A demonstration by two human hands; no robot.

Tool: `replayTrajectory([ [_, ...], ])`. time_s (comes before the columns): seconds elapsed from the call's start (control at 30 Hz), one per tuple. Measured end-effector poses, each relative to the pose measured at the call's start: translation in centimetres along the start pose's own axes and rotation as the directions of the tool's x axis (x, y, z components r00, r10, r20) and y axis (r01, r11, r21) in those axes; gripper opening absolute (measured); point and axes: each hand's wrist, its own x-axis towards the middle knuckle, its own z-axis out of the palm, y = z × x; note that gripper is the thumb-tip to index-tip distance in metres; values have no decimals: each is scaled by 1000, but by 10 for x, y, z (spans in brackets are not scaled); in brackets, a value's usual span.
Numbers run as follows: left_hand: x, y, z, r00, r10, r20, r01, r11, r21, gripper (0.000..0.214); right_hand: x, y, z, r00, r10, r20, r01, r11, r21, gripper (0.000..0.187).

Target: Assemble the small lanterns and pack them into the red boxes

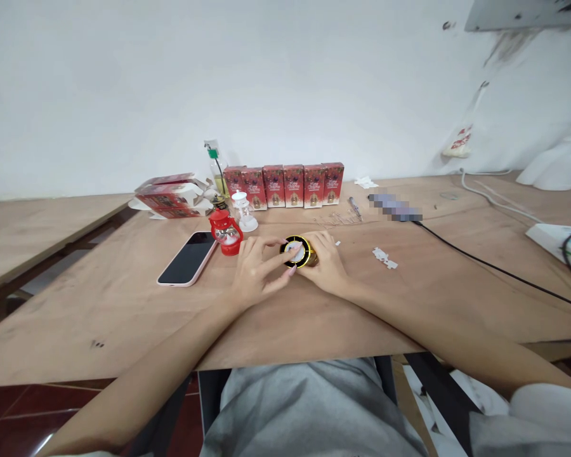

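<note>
While the right hand (326, 263) closes around the body of a small gold-coloured toy lantern (299, 252), laid on its side just above the wooden plywood table (124, 304), the left hand (254, 270) curls in from the other side. Its thumb and forefinger pinch at the lantern's upturned base, a black disc ringed in yellow with a white centre. The lantern sits between the two hands, near the middle of the table.

Judging from the grip, the work in hand is on that underside, perhaps a cover or switch. The next move seems to call for a firm hold from the right hand and a fine fingertip action from the left.

Just beyond the left hand stand a red plastic lantern (226, 233) and a white plastic lantern (244, 211), with a black-screened phone in a pink case (188, 258) lying beside them. A row of six red cardboard boxes (285, 185) stands along the far edge. They carry gold printing, but it is too small to read. The red marks on a white bag hanging on the wall (458, 141) cannot be read either. A slim screwdriver (354, 207) and some white plastic scraps (384, 257) lie to the right.
</note>
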Motion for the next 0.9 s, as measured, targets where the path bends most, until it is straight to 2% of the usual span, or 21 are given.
replayTrajectory([
  [0.17, -1, 0, 2, 993, -87, 81, 88, 996, -2, 33, 3, 2, 0, 997, 52, 55, -58, 993, 100, 32],
  [0.33, -2, -1, 6, 989, -121, 86, 121, 993, 7, 36, 3, 3, -1, 992, 75, 100, -96, 970, 224, 41],
  [0.5, -3, -2, 8, 988, -114, 107, 123, 988, -88, 39, 2, 3, -1, 982, -4, 189, -51, 956, 289, 50],
  [0.6, -4, -3, 9, 987, -101, 127, 116, 986, -123, 41, -1, 2, 1, 976, -31, 216, -41, 946, 321, 64],
  [0.67, -5, -4, 9, 989, -96, 110, 110, 986, -128, 42, -3, 2, 1, 969, -72, 235, -18, 933, 360, 70],
  [0.73, -5, -4, 8, 991, -112, 71, 120, 984, -132, 45, -1, 4, -1, 958, -123, 257, 12, 918, 397, 68],
  [0.83, -3, -5, 6, 985, -169, 31, 171, 976, -137, 48, 12, 18, -11, 966, -114, 232, 31, 943, 332, 55],
  [0.9, -2, -6, 5, 974, -222, 48, 226, 966, -126, 49, 23, 38, -23, 986, -22, 167, -4, 988, 154, 44],
])
